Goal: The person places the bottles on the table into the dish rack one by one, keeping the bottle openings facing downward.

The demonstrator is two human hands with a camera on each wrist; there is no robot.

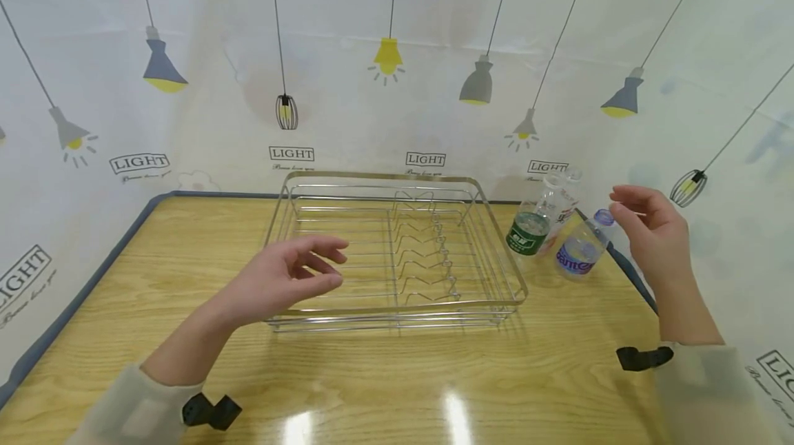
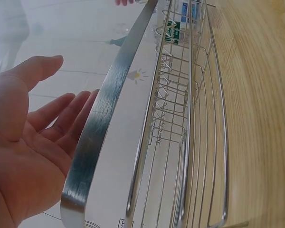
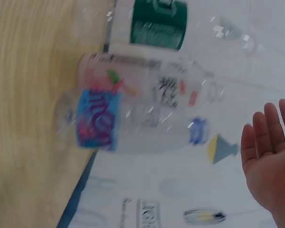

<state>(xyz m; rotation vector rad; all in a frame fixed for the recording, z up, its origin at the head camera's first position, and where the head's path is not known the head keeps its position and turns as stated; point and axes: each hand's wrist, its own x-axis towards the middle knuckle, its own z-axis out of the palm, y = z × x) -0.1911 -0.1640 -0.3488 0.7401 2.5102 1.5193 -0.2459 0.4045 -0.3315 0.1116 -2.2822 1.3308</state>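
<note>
My left hand [image 1: 279,280] hovers over the front left part of a metal wire dish rack [image 1: 397,309], fingers loosely bent and holding nothing. In the left wrist view its palm and fingers show beside the rack's flat rim [image 2: 97,121]. At the right, my right hand [image 1: 660,238] is raised beside the cap of a clear plastic bottle [image 1: 575,259] with a purple-and-blue label. The right wrist view has the hand's fingers [image 3: 261,135] extended, apart from that bottle. Close by stand a green-labelled clear bottle [image 1: 528,233] and a pink-and-white-labelled bottle [image 3: 147,80], partly hidden in the head view.
The rack and bottles stand on a wood-grain table [image 1: 384,376] with a dark blue strip [image 1: 112,249] along its edge. Behind rises a white sheet [image 1: 347,11] printed with hanging lamps. The rack's right half holds a row of bent wire dividers [image 1: 428,252].
</note>
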